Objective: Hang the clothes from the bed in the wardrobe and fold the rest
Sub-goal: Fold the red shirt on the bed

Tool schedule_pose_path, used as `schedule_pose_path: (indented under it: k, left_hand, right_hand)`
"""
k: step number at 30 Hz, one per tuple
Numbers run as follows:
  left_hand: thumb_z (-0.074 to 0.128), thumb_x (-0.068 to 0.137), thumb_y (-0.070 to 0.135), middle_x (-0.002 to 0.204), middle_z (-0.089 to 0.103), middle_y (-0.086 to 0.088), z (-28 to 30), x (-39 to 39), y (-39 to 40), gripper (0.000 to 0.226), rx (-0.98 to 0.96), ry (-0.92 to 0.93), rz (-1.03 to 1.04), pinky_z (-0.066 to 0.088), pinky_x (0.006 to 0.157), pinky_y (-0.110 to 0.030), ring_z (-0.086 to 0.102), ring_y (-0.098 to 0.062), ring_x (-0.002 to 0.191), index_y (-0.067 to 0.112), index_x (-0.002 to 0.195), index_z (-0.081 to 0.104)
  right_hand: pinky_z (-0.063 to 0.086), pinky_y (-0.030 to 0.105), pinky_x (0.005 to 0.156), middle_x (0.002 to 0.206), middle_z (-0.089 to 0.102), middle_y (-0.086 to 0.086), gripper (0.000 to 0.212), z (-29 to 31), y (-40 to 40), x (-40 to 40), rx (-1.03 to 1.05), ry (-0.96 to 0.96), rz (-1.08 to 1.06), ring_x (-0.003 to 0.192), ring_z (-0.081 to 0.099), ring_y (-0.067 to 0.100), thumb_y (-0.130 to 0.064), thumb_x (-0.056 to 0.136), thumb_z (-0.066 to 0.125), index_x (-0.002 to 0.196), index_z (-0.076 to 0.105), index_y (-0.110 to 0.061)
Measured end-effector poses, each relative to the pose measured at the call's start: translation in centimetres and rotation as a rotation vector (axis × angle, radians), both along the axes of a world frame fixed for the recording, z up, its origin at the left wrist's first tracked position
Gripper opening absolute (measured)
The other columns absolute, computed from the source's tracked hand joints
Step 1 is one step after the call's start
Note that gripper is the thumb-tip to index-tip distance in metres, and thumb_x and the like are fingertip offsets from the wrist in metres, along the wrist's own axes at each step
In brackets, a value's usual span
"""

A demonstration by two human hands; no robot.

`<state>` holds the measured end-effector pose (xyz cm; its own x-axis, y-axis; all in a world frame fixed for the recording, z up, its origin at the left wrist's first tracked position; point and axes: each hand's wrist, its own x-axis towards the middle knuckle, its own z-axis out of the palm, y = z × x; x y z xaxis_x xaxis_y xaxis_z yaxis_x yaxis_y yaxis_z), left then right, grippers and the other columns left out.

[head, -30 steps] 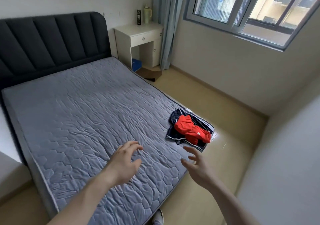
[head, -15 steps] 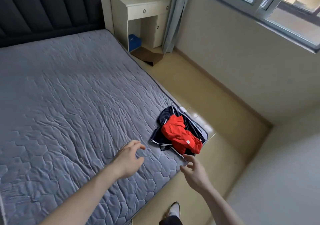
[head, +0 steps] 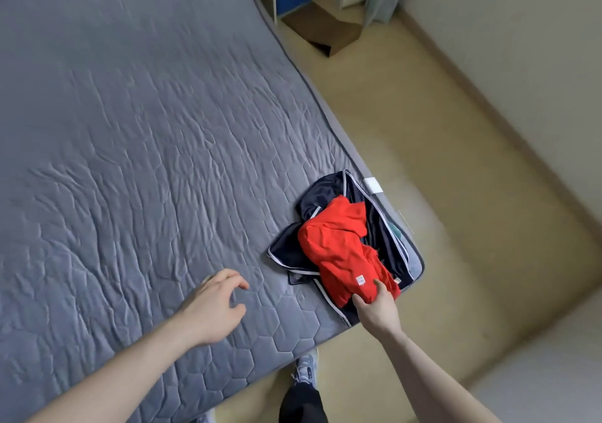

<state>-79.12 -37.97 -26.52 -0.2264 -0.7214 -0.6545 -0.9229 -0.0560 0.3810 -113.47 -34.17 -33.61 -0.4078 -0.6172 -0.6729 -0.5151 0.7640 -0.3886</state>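
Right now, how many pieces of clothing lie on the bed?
2: a red garment gripped by the right hand, and a navy garment beneath it. More may be hidden underneath.

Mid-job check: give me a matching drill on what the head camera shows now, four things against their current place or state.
Things:
1. red garment
2. navy garment
3. left hand
4. cardboard box

States:
A. on the floor beside the bed
B. fingers loosely curled above the mattress, holding nothing
C. crumpled on top of the pile, gripped at its near edge by the right hand
D. lying under another piece at the bed's corner, white-trimmed

Pairs: 1-C, 2-D, 3-B, 4-A
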Motion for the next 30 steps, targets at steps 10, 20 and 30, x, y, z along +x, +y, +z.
schedule_pose_path:
  k: [10,20,30]
  left_hand:
    - [0.052,0.096,0.042,0.133,0.029,0.034,-11.7,-5.6,-0.1,0.033,0.084,0.003,0.078,0.035,0.099,-0.023,0.045,-0.002,0.108,0.042,0.129,0.053]
    - [0.055,0.095,0.035,0.139,0.043,0.025,-8.2,-3.8,2.8,0.030,0.100,0.003,0.140,0.039,0.104,-0.023,0.051,-0.002,0.117,0.040,0.125,0.056]
    - [0.083,0.077,0.029,0.133,0.057,0.004,10.0,-3.3,6.1,0.081,-0.179,0.390,0.476,0.048,0.093,-0.024,0.060,-0.016,0.121,0.022,0.145,0.040]
  right_hand:
    - [0.037,0.044,0.115,0.152,0.046,0.021,0.093,-17.6,-3.8,-4.5,0.188,0.106,0.029,0.140,0.045,0.040,-0.044,0.088,0.075,0.157,0.028,-0.004]
    - [0.043,0.045,0.076,0.072,0.053,-0.003,0.036,-10.6,-3.1,-2.5,-0.239,0.145,0.336,0.087,0.057,0.037,-0.032,0.106,0.052,0.073,0.049,-0.018]
    - [0.039,0.037,0.069,0.068,0.050,0.002,0.033,19.8,-3.4,9.7,-0.616,-0.300,0.492,0.067,0.046,0.021,-0.024,0.111,0.041,0.079,0.041,-0.015]
